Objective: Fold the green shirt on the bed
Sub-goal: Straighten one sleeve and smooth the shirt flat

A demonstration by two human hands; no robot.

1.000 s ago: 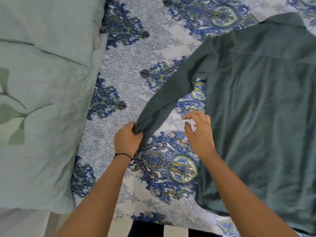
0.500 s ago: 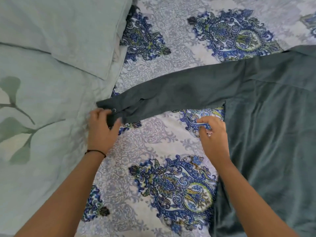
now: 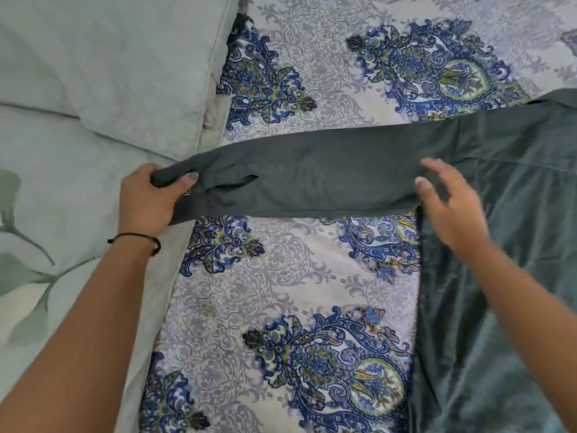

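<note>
The dark green shirt lies spread on the patterned bed sheet, its body at the right. One long sleeve stretches out flat to the left across the sheet. My left hand grips the cuff end of that sleeve, thumb on top, at the edge of the pillows. My right hand hovers with spread, relaxed fingers over the spot where the sleeve meets the shirt body; it looks blurred and holds nothing.
Two pale green pillows with a leaf print lie along the left side. The white sheet with blue paisley figures fills the middle and top of the view.
My left hand has pulled the sleeve out straight to the left, from hanging down to lying level. My right hand has moved right onto the shoulder area and opened its fingers.
</note>
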